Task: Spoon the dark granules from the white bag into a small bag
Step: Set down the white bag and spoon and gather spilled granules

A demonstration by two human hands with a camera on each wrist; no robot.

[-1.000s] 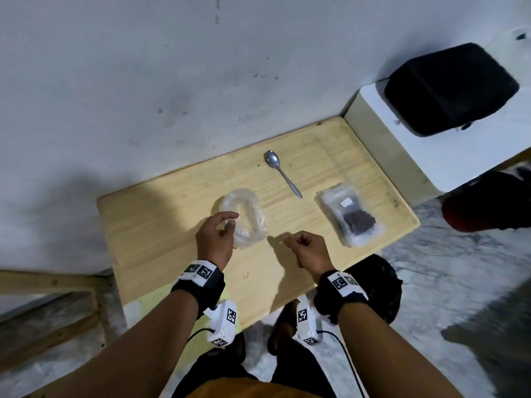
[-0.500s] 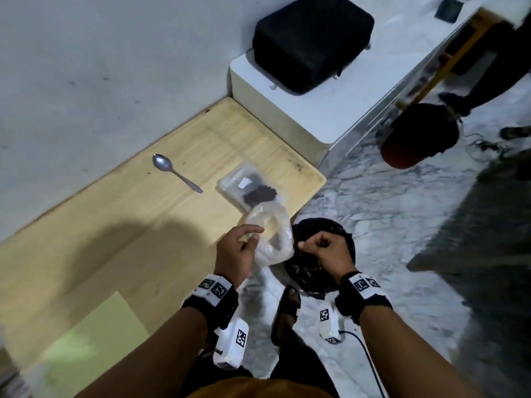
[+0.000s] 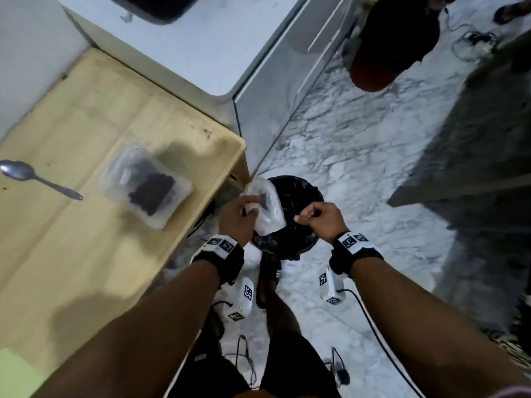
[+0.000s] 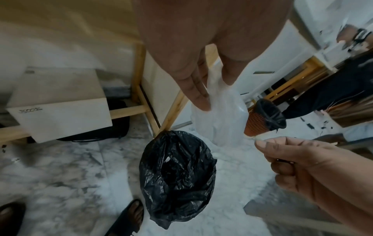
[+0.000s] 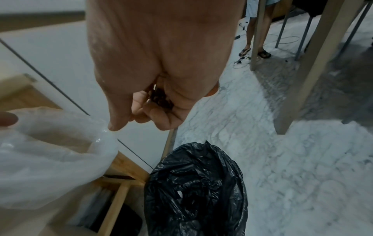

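Note:
My left hand [image 3: 240, 215] pinches the top of an empty clear small bag [image 3: 268, 215], which hangs off the table's right edge above a black-lined bin [image 3: 300, 196]. The bag [image 4: 222, 115] droops below my fingers [image 4: 194, 92] in the left wrist view. My right hand [image 3: 319, 218] is curled beside it over the bin. The right wrist view shows dark granules [image 5: 161, 97] cupped in its palm. The whitish bag [image 3: 146, 188] of dark granules lies flat on the wooden table [image 3: 71, 254]. The metal spoon [image 3: 34, 179] lies to its left, untouched.
The bin [image 4: 177, 175] stands on the marble floor against the table leg, by my sandalled foot. A white cabinet [image 3: 201, 53] adjoins the table's far side. An orange basket with a black liner [image 4: 264, 119] stands further off. Cables trail on the floor.
Both hands have left the tabletop and moved right, off its edge, over the bin. The left hand carried the small bag along. My view swung right with them.

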